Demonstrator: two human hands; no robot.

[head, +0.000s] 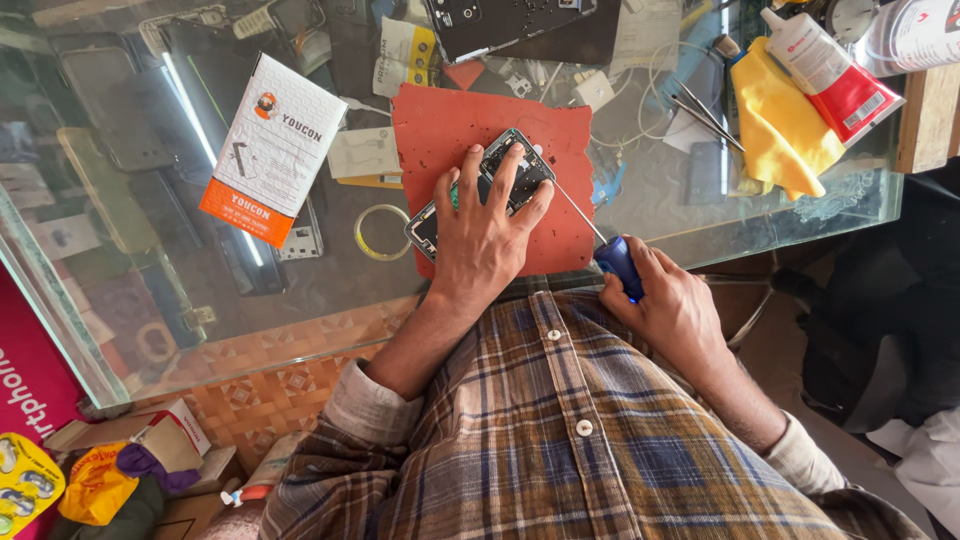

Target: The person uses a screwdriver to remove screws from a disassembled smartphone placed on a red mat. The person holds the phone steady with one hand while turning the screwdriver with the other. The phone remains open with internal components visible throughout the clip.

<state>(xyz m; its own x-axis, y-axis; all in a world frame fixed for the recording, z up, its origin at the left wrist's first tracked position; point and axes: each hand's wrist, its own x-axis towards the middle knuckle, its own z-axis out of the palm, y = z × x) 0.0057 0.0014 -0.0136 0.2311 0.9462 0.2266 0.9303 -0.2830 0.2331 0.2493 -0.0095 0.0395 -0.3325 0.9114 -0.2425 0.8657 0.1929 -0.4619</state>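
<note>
Plaid shirt (pixel 560 430) fills the near edge. Left hand (pixel 485 235) presses a phone (pixel 480 190) onto a red mat (pixel 440 120); right hand (pixel 675 305) grasps a blue screwdriver (pixel 620 265). White-and-orange box (pixel 272 148) lies left on the glass tabletop (pixel 120 200).

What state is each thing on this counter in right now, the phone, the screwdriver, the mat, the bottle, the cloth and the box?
Opened phone: back off, flat on the mat, pressed by the left hand.
Screwdriver: gripped by the right hand, tip at the phone's edge.
Red mat: flat on the glass counter.
Bottle: capped, lying down.
Yellow cloth: crumpled.
White and orange box: closed.
</note>
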